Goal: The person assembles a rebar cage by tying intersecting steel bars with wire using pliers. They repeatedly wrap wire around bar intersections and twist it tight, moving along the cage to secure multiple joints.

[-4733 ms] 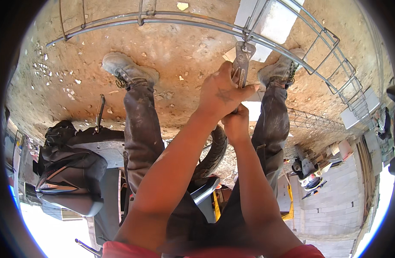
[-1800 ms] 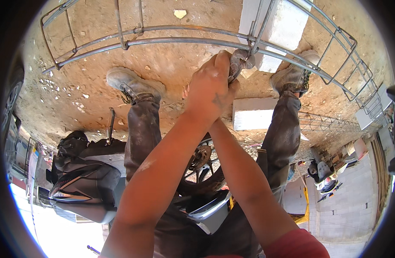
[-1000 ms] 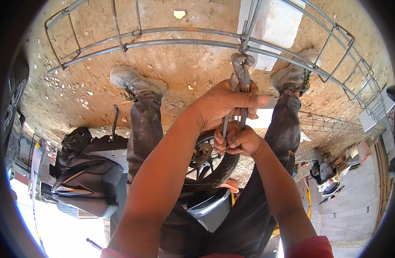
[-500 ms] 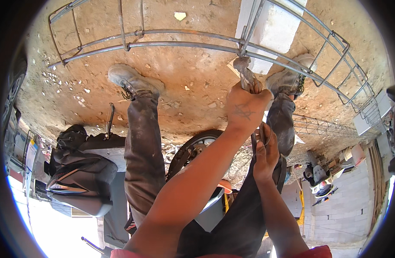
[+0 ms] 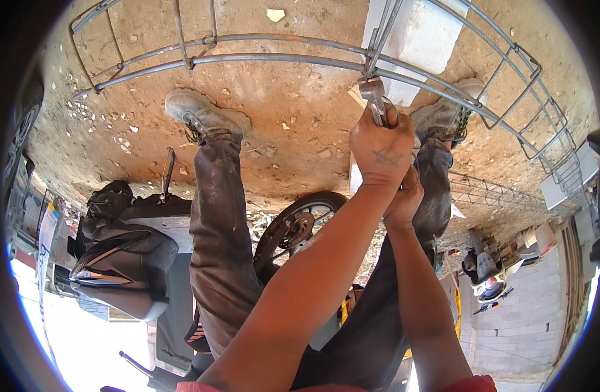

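Note:
My left hand (image 5: 381,147) is closed round metal pincers (image 5: 373,93) just below their head. The head presses up to the lower bars of a rebar cage (image 5: 274,59), where an upright rod crosses them. Close behind the left wrist, my right hand (image 5: 406,197) is curled at the lower end of the pincers' handles, of which only a dark tip shows. My left forearm crosses in front and hides part of that grip. Whether the jaws hold wire is too small to tell.
A pale block (image 5: 421,39) lies under the cage. My shoes (image 5: 205,114) stand apart on dirt strewn with chips. Below are a motorcycle wheel (image 5: 293,228) and a dark motorcycle body (image 5: 120,268). More wire cage (image 5: 492,189) and a block wall (image 5: 522,326) are at right.
Both hands have moved up slightly, and the pincers now stand more upright against the bars. My right hand, loosely spread before, has closed and come up nearer the left wrist.

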Motion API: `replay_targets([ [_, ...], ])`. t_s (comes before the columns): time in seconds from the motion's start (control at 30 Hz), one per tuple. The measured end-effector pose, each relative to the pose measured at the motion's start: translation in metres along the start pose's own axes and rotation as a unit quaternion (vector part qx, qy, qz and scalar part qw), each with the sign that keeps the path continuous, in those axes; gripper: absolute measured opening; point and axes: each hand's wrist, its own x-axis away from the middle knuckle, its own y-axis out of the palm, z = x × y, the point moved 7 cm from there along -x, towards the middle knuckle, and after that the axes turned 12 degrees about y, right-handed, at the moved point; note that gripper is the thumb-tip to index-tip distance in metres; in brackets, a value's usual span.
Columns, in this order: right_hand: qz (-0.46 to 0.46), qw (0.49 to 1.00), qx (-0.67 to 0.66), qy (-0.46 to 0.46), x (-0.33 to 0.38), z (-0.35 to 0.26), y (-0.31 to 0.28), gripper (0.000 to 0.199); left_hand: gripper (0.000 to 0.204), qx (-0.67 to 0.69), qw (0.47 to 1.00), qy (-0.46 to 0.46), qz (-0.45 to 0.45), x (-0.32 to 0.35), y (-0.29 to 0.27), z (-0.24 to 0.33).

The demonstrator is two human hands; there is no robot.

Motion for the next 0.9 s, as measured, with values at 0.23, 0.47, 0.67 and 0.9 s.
replay_targets([
  [0.23, -0.115, 0.988, -0.068, 0.075, -0.007, 0.006, 0.007, 0.018, 0.019, -0.05, 0.999, 0.01, -0.015, 0.0, 0.0, 0.002],
  [0.47, -0.583, 0.674, -0.308, 0.333, 0.046, -0.019, 0.053, 0.024, 0.063, -0.142, 0.978, 0.102, -0.118, -0.009, -0.056, 0.012],
  [0.67, -0.702, 0.347, -0.51, 0.356, 0.094, -0.052, 0.048, 0.021, 0.04, 0.192, 0.922, -0.157, -0.297, -0.001, -0.044, 0.008],
  [0.9, -0.375, 0.883, -0.212, 0.187, 0.04, -0.034, -0.015, 0.052, 0.022, 0.21, 0.948, -0.181, -0.155, 0.008, -0.004, -0.002],
])
